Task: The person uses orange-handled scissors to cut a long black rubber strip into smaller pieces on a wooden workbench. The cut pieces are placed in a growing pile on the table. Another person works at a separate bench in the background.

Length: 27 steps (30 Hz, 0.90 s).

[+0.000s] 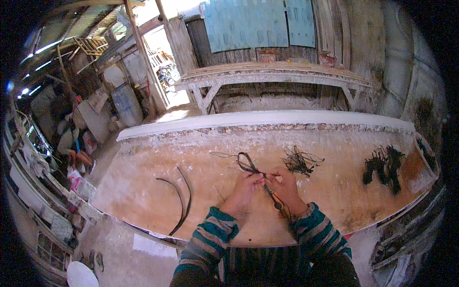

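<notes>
My left hand point(249, 190) and my right hand point(283, 185) meet over the middle of the table, fingertips nearly touching. Both pinch a narrow black strap point(245, 165), bent into a loop that stands up beyond my left fingers. From under my right hand the strap's tail runs toward me, and a small dark oval piece point(278, 205) hangs there; its kind is unclear. Just past my right hand lies a tangle of thin black cords point(300, 161). Two dark curved strips point(186, 203) rest apart from my left hand, on the left.
The brown tabletop point(138, 191) has a raised white ledge point(267, 117) along its far side. Bundles of black cords point(385, 165) lie at the right end. Beyond stands a long whitish bench point(282, 76). A blue barrel point(128, 105) is at the far left, near a bright doorway.
</notes>
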Each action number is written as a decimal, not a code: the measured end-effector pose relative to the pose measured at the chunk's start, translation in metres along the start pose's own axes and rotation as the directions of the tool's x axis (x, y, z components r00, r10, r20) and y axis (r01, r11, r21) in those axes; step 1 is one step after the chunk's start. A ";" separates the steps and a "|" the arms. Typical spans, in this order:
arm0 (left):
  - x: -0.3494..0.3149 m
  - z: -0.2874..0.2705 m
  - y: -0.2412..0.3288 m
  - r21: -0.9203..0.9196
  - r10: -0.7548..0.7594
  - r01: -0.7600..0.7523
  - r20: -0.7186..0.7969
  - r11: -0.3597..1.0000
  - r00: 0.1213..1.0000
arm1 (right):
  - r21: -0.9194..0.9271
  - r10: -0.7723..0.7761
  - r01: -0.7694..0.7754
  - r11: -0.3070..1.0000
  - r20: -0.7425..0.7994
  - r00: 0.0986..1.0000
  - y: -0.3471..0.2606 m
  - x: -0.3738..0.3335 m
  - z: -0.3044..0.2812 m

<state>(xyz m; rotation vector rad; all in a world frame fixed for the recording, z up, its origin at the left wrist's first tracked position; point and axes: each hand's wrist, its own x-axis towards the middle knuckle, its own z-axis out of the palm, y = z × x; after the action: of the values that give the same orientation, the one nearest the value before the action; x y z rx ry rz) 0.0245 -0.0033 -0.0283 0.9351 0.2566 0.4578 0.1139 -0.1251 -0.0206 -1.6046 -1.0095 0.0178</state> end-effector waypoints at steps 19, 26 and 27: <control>0.003 -0.002 0.003 0.187 0.073 -0.071 -0.004 0.980 0.997 | 0.252 0.109 -0.156 0.955 0.191 0.976 0.015 0.006 -0.002; 0.003 0.002 0.000 0.267 0.209 -0.214 0.045 0.940 0.977 | 0.305 0.225 -0.321 0.897 0.311 0.923 0.001 0.006 -0.008; 0.003 0.001 -0.001 0.254 0.218 -0.225 0.056 0.941 0.974 | 0.382 0.255 -0.382 0.842 0.342 0.905 -0.003 0.005 -0.007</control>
<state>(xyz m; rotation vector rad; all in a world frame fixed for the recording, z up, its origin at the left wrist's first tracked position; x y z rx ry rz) 0.0277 -0.0031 -0.0291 1.2331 0.1892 0.6286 0.1192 -0.1279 -0.0131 -1.3470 -0.8535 0.6799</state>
